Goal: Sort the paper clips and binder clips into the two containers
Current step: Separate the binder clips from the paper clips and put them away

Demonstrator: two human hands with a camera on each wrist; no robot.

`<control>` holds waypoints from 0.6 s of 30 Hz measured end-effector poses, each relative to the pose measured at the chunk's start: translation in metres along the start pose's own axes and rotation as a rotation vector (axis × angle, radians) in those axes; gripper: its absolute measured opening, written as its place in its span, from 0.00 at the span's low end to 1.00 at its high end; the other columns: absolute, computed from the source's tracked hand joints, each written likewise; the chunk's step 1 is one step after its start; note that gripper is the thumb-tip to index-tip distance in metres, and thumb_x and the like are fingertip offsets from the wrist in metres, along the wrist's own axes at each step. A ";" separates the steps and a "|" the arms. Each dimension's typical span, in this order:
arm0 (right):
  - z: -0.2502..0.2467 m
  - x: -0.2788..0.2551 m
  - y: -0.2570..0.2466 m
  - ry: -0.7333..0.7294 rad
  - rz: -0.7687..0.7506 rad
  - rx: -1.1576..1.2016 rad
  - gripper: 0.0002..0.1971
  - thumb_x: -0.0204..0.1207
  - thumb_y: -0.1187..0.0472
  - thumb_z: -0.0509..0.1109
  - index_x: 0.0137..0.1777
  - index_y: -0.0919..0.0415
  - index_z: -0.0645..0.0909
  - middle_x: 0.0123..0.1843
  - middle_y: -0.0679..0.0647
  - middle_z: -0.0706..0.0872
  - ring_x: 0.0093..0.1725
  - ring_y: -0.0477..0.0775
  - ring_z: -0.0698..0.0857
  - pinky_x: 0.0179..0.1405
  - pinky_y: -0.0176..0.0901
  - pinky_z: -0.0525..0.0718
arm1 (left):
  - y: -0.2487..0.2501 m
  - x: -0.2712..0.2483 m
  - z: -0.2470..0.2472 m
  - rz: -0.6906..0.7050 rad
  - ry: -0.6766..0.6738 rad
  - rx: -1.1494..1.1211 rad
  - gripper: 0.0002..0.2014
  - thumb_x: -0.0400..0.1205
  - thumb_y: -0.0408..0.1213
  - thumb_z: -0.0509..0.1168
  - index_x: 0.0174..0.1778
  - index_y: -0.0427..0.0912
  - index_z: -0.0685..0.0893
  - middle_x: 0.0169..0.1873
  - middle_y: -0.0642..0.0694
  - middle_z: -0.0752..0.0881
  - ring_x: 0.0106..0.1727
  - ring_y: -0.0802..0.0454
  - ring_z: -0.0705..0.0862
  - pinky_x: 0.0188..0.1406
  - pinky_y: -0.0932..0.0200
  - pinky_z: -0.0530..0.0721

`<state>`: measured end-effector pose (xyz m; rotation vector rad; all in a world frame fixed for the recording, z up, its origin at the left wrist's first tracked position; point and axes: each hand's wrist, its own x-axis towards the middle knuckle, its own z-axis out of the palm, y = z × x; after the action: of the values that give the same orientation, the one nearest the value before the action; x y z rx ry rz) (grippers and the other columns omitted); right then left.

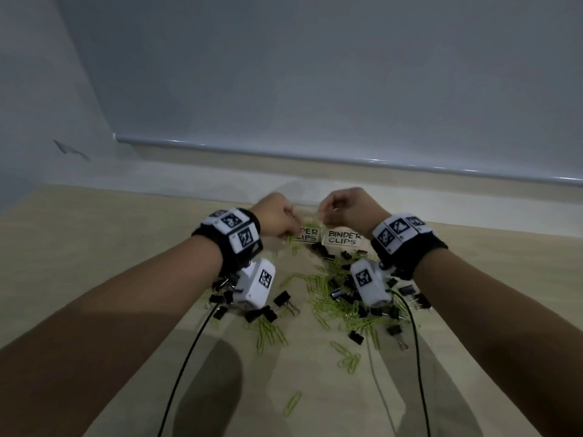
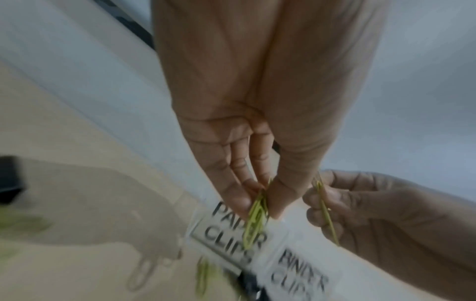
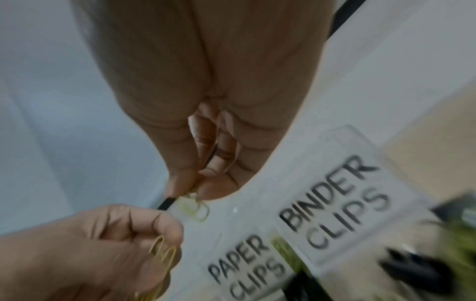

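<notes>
clips (image 1: 339, 298) crowd table (image 1: 110, 263), left side bare

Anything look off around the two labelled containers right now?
The sort is barely started: green paper clips and black binder clips lie mixed across the table. One stray paper clip lies well apart from the pile, nearer the person. Both hands pinch paper clips.

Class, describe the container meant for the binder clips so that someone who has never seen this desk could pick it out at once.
Start at the far edge of the wooden desk, beyond the heap of green paper clips and black binder clips. Two small clear containers stand side by side there, under the person's hands. The wanted one is the container labelled BINDER CLIPS, nearer the right hand; its neighbour reads PAPER CLIPS.
</notes>
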<state>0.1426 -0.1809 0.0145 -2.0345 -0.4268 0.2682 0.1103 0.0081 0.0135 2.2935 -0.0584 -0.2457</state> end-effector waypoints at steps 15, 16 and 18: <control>0.024 0.021 0.002 0.287 -0.021 -0.393 0.04 0.66 0.68 0.78 0.39 0.60 0.87 0.41 0.57 0.90 0.41 0.52 0.87 0.45 0.41 0.86 | -0.006 0.047 0.006 0.120 0.280 0.073 0.10 0.69 0.28 0.78 0.45 0.39 0.88 0.43 0.44 0.89 0.42 0.51 0.86 0.49 0.58 0.85; 0.024 0.016 0.000 0.236 -0.047 -0.422 0.04 0.67 0.69 0.77 0.38 0.60 0.87 0.41 0.56 0.90 0.41 0.51 0.87 0.45 0.40 0.86 | -0.007 0.039 -0.001 0.156 0.289 0.086 0.10 0.70 0.29 0.78 0.45 0.38 0.88 0.43 0.44 0.88 0.42 0.51 0.85 0.48 0.59 0.84; 0.028 0.002 -0.007 0.063 -0.093 -0.506 0.04 0.69 0.69 0.76 0.40 0.61 0.88 0.42 0.55 0.90 0.40 0.48 0.85 0.45 0.37 0.85 | -0.013 0.019 -0.016 0.190 0.271 0.161 0.08 0.71 0.30 0.77 0.44 0.38 0.88 0.41 0.46 0.86 0.40 0.53 0.82 0.45 0.60 0.81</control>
<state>0.1329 -0.1544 0.0068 -2.4989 -0.5930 0.0371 0.1315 0.0262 0.0115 2.4404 -0.1609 0.1749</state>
